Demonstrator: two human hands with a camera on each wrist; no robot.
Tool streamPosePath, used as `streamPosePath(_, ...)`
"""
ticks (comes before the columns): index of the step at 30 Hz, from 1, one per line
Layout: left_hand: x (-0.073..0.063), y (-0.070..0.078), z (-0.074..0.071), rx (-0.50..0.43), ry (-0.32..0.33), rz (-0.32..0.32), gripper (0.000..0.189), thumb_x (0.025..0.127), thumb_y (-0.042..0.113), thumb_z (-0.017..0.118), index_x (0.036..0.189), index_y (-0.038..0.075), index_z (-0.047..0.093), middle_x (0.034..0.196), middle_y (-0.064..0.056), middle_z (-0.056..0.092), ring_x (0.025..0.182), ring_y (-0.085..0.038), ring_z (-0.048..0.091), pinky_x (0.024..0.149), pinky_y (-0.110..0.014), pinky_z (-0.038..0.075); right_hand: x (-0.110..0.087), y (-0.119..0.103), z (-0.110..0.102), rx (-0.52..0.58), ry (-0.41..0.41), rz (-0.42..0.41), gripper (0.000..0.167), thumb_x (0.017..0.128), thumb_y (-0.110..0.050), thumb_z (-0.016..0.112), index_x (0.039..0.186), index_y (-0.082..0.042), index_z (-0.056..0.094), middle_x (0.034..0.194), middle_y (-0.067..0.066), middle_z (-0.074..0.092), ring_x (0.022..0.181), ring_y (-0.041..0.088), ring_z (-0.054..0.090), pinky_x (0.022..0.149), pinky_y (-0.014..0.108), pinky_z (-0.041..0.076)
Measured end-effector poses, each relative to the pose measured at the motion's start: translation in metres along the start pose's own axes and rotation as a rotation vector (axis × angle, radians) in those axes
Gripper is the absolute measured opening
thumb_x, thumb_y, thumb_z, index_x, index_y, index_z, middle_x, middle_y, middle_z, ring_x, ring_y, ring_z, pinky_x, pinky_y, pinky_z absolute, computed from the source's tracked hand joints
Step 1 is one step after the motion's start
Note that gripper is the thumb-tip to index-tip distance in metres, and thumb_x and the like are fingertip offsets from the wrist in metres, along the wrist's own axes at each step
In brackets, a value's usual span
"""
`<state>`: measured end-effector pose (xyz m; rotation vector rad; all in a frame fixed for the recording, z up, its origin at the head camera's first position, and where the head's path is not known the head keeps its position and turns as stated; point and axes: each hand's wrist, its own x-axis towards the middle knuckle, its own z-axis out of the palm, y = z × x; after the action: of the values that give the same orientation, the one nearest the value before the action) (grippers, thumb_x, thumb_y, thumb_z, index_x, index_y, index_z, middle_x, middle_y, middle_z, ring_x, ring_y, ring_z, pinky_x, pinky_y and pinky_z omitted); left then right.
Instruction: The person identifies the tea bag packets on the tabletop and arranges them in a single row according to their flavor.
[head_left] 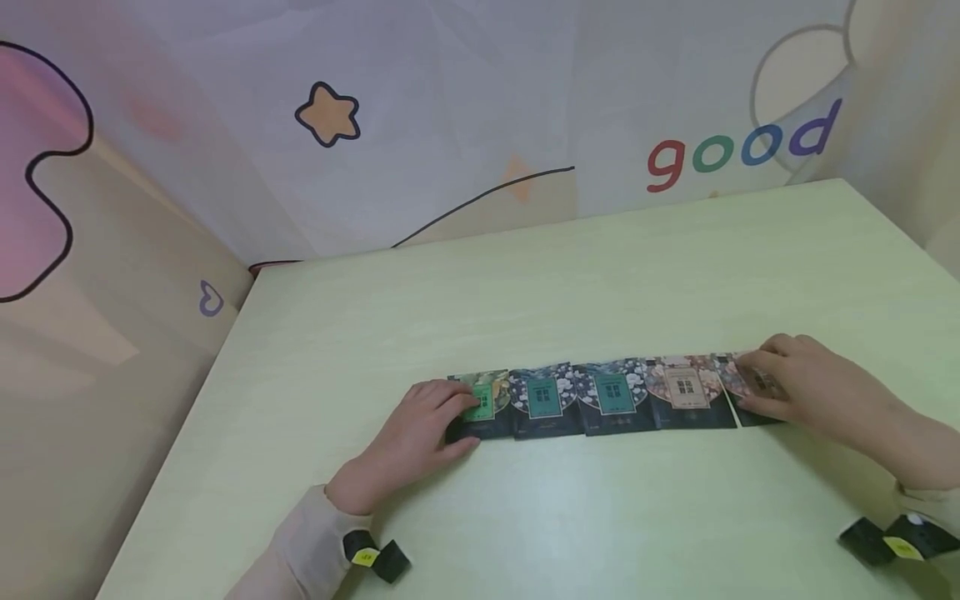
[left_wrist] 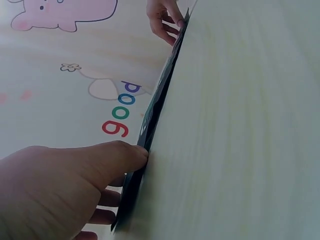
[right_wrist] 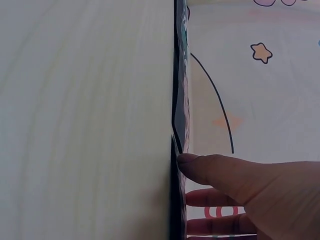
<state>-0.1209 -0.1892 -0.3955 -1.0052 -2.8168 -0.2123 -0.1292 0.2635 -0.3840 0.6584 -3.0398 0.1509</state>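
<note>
A row of flat dark sachets with floral tops and small label panels lies on the table, neighbours close together or overlapping. My left hand [head_left: 420, 425] rests on the leftmost sachet [head_left: 495, 427], which has a green label; its thumb touches the near edge in the left wrist view. Two teal-labelled sachets [head_left: 542, 423] [head_left: 618, 421] and a pink-labelled sachet [head_left: 693, 417] fill the middle. At the right end, my right hand [head_left: 813, 383] rests over the last sachet [head_left: 730, 367] and covers much of it. Its thumb [right_wrist: 192, 165] lies at the near edge, fingers extended beyond.
The pale table [head_left: 600, 517] extends around the row. Behind it hangs a printed cloth backdrop [head_left: 465, 108] with a star and the word "good". Black devices with yellow labels are strapped to the left wrist [head_left: 366, 557] and right wrist [head_left: 903, 546].
</note>
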Motion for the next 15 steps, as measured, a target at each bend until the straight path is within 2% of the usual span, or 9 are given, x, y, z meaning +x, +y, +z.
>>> streamPosePath(8,0.0023,0.0001,0.0017,0.017,-0.064,-0.01,0.044,0.086,0.039,0.069,0.12,0.011,0.062,0.124,-0.007,0.06,0.119,-0.024,0.055,0.106,-0.041,0.042,0.0029,0.0001,-0.0015,0.023,-0.071,-0.002,0.047,0.078,-0.03,0.077,0.11,0.003,0.067,0.096,0.017,0.064,0.081,0.028,0.059,0.07,0.044,0.054)
streamPosePath(15,0.002,0.0053,0.0043,0.029,-0.092,-0.02,0.046,0.085,0.041,0.07,0.118,0.009,0.062,0.122,-0.008,0.06,0.118,-0.025,0.054,0.106,-0.042,0.042,0.0026,0.0013,-0.003,0.018,-0.122,-0.027,0.049,0.078,-0.029,0.077,0.113,0.003,0.066,0.099,0.018,0.065,0.082,0.027,0.061,0.071,0.044,0.055)
